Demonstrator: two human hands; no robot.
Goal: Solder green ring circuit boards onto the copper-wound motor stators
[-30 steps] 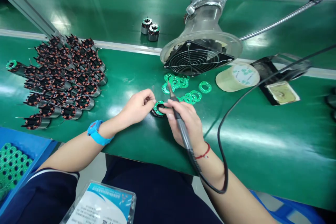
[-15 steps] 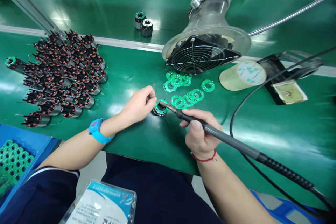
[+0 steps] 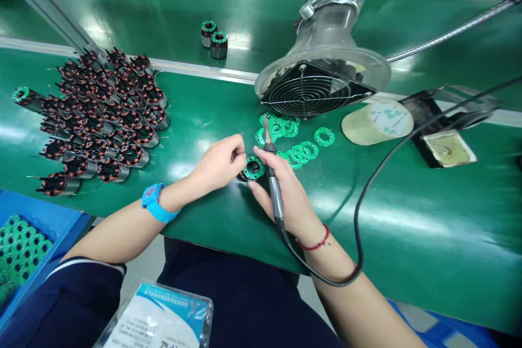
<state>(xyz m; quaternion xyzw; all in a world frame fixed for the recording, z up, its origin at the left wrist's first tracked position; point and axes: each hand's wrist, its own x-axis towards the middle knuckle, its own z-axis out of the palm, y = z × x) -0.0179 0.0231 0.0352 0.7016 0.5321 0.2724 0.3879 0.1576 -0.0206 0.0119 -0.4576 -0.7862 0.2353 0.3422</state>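
The motor core with green top stands on the bench, between your hands. Your left hand has thumb and finger together at its edge; whether they pinch something, I cannot tell. Your right hand is closed around the soldering iron, whose tip points away from you. Farther, loose green boards lie near the fan.

2 hands, 1 sldr. iron, 1 fan, 2 rr. stators.
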